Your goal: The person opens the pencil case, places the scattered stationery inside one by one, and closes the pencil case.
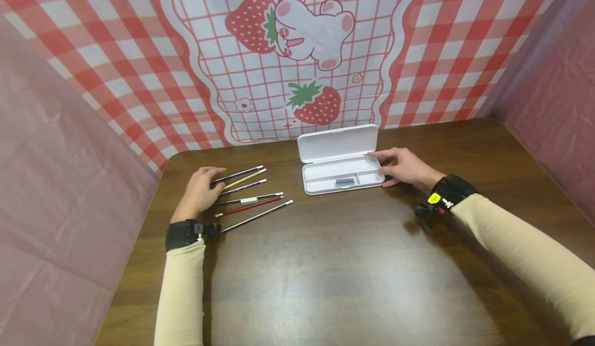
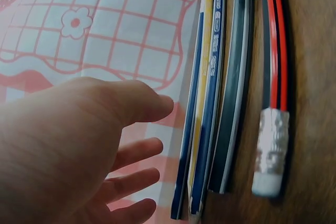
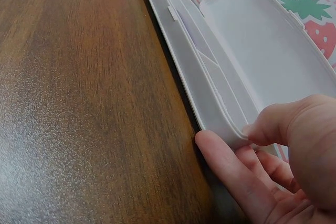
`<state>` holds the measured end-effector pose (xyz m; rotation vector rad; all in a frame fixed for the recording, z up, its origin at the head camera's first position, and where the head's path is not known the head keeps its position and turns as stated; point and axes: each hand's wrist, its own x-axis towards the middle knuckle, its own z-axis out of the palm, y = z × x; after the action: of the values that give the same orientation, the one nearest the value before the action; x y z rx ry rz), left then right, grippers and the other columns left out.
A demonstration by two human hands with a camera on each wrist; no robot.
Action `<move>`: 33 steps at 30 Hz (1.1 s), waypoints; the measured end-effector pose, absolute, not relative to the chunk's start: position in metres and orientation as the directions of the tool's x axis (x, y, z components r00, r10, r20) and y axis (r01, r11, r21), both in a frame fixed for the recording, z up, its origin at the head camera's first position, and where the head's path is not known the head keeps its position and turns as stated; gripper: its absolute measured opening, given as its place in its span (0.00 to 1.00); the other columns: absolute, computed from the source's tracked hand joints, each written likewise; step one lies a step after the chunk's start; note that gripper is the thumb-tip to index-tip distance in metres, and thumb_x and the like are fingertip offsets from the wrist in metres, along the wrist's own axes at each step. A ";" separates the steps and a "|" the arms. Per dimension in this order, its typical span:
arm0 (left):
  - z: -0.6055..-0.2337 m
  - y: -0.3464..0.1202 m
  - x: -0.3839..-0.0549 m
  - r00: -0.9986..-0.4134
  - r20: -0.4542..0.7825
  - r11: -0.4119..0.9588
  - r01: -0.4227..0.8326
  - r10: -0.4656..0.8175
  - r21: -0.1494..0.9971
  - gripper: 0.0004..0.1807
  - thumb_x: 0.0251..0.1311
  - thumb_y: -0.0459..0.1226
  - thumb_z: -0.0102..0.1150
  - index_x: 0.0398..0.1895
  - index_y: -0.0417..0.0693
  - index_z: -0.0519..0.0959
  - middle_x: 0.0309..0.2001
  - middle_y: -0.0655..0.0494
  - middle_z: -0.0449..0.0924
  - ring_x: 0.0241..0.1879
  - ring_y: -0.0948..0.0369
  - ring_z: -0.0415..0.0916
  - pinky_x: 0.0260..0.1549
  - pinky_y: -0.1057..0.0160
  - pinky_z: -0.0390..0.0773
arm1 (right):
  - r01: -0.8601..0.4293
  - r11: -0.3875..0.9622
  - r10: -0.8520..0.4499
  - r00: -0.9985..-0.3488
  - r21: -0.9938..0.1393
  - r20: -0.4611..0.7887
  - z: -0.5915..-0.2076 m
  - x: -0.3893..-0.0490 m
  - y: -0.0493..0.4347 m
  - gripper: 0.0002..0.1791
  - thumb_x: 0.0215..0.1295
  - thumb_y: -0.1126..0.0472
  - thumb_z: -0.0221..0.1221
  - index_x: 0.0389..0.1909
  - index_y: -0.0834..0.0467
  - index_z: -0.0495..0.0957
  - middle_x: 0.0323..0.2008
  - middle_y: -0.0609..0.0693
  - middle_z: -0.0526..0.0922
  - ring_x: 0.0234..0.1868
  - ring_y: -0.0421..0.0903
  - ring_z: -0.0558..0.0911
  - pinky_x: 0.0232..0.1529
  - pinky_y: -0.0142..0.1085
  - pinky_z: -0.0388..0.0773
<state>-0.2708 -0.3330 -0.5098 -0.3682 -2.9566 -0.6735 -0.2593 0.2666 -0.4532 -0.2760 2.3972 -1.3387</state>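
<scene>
My left hand (image 1: pixel 199 191) hovers at the left ends of several pencils, its fingers loosely extended and holding nothing. In the left wrist view, the thumb and fingers spread beside a yellow pencil (image 2: pixel 201 108) and blue ones. Nearer me lie a red pencil (image 1: pixel 251 208) and a black pencil (image 1: pixel 260 215). A small white block (image 1: pixel 248 200) sits on a dark pencil. My right hand (image 1: pixel 409 168) holds the right end of an open white pencil case (image 1: pixel 321 170), thumb at the rim, fingers against the outer wall. Inside it is a small purple block (image 1: pixel 345 181).
The case's lid (image 1: pixel 337 144) stands raised towards the red-and-white checked cloth (image 1: pixel 432 41) behind the wooden table (image 1: pixel 325 263). Pink cloth (image 1: pixel 60 191) hangs along the left side, with more on the right.
</scene>
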 end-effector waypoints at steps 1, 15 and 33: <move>-0.510 -0.333 -0.271 -0.968 0.137 0.874 0.251 0.212 0.417 0.27 0.76 0.40 0.63 0.76 0.47 0.81 0.75 0.31 0.77 0.76 0.31 0.73 0.78 0.29 0.70 | 0.011 0.528 -0.350 -0.908 -0.849 -0.230 -0.453 -0.259 0.267 0.34 0.81 0.70 0.62 0.85 0.61 0.69 0.72 0.70 0.67 0.48 0.49 0.82 0.41 0.36 0.93; -0.514 -0.335 -0.270 -0.954 0.163 0.856 0.297 0.250 0.424 0.23 0.75 0.38 0.63 0.70 0.50 0.86 0.68 0.35 0.85 0.72 0.34 0.78 0.75 0.30 0.73 | 0.017 0.520 -0.354 -0.905 -0.854 -0.234 -0.454 -0.260 0.268 0.34 0.80 0.70 0.62 0.85 0.61 0.69 0.72 0.70 0.67 0.49 0.50 0.82 0.41 0.36 0.93; -0.504 -0.325 -0.258 -0.983 0.143 0.902 0.166 0.118 0.398 0.19 0.73 0.31 0.65 0.61 0.56 0.91 0.63 0.36 0.86 0.68 0.35 0.78 0.68 0.30 0.78 | 0.015 0.520 -0.358 -0.904 -0.854 -0.233 -0.453 -0.261 0.268 0.35 0.80 0.70 0.63 0.85 0.61 0.69 0.71 0.70 0.68 0.48 0.50 0.81 0.40 0.35 0.93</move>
<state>-0.2582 -0.3249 -0.5038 -0.2206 -2.9505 -0.6319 -0.2609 0.2682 -0.4535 -0.2828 2.3832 -1.3445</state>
